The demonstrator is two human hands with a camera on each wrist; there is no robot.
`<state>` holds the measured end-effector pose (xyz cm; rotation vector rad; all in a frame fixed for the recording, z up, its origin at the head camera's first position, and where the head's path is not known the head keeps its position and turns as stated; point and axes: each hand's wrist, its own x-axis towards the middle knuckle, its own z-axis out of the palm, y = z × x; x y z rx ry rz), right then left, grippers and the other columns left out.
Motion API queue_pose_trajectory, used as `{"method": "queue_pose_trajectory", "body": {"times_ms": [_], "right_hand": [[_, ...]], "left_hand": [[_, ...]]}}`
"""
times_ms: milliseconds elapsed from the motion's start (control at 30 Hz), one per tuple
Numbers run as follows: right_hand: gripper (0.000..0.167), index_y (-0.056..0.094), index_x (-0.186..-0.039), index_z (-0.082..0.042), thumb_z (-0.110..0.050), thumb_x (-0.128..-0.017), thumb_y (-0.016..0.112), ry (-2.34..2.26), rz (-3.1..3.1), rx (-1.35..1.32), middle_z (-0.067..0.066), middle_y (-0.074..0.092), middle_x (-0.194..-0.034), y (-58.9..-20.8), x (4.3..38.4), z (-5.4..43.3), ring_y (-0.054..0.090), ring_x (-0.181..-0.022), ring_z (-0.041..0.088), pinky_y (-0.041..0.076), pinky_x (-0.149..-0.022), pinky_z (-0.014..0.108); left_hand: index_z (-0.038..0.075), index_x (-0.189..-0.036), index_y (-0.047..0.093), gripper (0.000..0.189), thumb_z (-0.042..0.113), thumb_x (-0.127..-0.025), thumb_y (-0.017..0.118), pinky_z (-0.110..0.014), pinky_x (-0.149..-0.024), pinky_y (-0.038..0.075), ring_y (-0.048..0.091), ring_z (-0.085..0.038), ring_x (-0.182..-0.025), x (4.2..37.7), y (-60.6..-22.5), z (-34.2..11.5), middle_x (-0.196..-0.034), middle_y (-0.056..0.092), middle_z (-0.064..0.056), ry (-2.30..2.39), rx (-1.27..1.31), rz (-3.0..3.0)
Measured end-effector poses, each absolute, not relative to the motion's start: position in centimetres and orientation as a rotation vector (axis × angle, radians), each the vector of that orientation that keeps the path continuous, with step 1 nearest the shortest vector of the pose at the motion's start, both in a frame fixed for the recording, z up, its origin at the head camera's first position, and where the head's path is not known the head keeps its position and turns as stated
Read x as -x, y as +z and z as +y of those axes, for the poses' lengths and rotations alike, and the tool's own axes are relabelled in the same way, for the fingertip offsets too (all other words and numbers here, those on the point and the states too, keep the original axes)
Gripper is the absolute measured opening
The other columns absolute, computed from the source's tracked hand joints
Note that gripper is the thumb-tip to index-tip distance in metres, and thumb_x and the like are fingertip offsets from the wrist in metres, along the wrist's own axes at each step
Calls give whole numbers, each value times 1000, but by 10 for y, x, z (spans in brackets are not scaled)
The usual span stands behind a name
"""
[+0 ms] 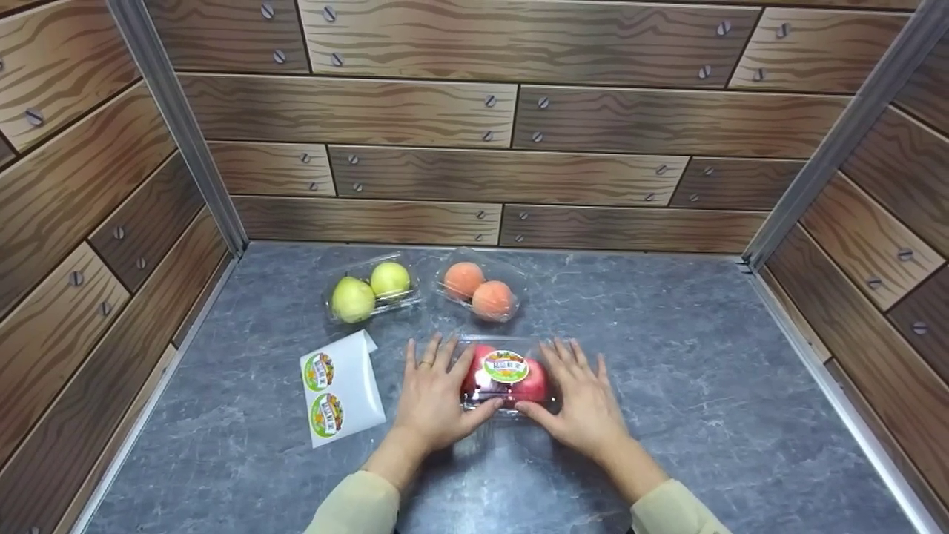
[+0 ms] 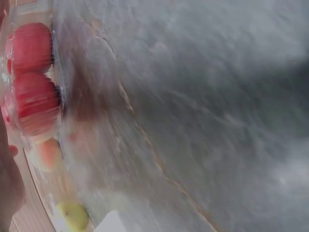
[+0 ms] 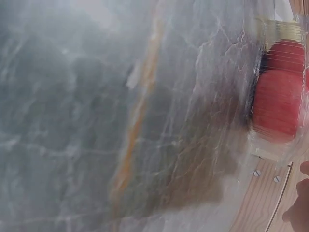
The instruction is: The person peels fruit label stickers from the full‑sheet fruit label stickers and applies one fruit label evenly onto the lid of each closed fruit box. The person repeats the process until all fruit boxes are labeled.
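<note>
A clear plastic box (image 1: 549, 400) holds two round red fruits (image 1: 527, 380) and bears a round, colourful sticker (image 1: 506, 366) on its lid. My left hand (image 1: 437, 397) is at the box's left side, fingers spread and mostly straight, thumb along the front edge. On the opposite side my right hand (image 1: 582, 404) mirrors it, its thumb at the front edge too. In the left wrist view the red fruits (image 2: 36, 104) show through the box wall at the left edge. The right wrist view has the same fruits (image 3: 277, 106) at its right edge, with fingertips (image 3: 297, 208) below.
Left of the box lies a white backing sheet (image 1: 359, 408) with two round stickers and a curled corner. Behind stand a clear box of yellow-green pears (image 1: 354, 300) and another of orange-pink peaches (image 1: 491, 300). Wood-patterned panels (image 1: 415, 115) enclose the grey table (image 1: 689, 356).
</note>
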<state>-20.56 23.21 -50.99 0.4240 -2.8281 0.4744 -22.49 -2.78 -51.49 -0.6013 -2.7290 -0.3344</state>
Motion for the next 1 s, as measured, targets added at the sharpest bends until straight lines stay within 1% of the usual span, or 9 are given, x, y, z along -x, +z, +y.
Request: {"method": "queue_pose_trajectory", "body": {"times_ms": [167, 233, 300, 467, 633, 867, 1000], "right_hand": [[104, 40, -165, -14, -81, -88, 62, 478, -2831, -413, 16, 34, -168, -513, 203, 235, 27, -157, 42, 7, -125, 69], [102, 41, -164, -13, -79, -89, 63, 481, -2817, -418, 16, 36, -167, -514, 203, 236, 29, -156, 43, 8, -125, 69], [99, 44, -162, -12, -76, -90, 64, 478, -2804, -427, 16, 39, -166, -516, 202, 236, 32, -155, 44, 10, -124, 70], [91, 50, -158, -10, -71, -93, 66, 469, -2778, -441, 18, 48, -161, -520, 201, 237, 37, -152, 46, 15, -122, 73], [86, 51, -157, -11, -66, -94, 68, 487, -2758, -442, 17, 52, -158, -523, 199, 239, 39, -150, 46, 19, -120, 75], [83, 52, -157, -11, -63, -95, 69, 485, -2747, -445, 17, 53, -157, -525, 199, 242, 42, -149, 46, 20, -119, 76], [83, 52, -157, -11, -63, -95, 68, 481, -2753, -439, 17, 53, -157, -524, 199, 245, 42, -148, 47, 20, -119, 76]], "left_hand": [[19, -157, 54, 94, 85, -90, 51, -71, -123, 17, 41, -42, -150, 223, -519, -36, -156, 54, -13, -326, 615, -2712], [19, -157, 53, 93, 84, -90, 52, -71, -123, 19, 42, -42, -149, 222, -520, -39, -155, 55, -14, -316, 617, -2707], [19, -158, 52, 93, 83, -90, 53, -71, -123, 18, 42, -42, -150, 222, -520, -40, -155, 55, -14, -313, 616, -2715], [18, -160, 49, 93, 81, -92, 52, -71, -123, 15, 41, -43, -150, 220, -521, -40, -157, 53, -16, -299, 619, -2740], [18, -158, 51, 91, 80, -92, 53, -71, -123, 17, 44, -42, -149, 220, -523, -39, -154, 57, -14, -309, 624, -2730], [16, -158, 52, 90, 80, -93, 51, -71, -123, 17, 47, -43, -146, 222, -523, -36, -152, 58, -14, -278, 647, -2717], [16, -159, 50, 91, 80, -94, 50, -71, -123, 17, 46, -42, -146, 222, -523, -33, -152, 58, -13, -271, 653, -2735]]}}
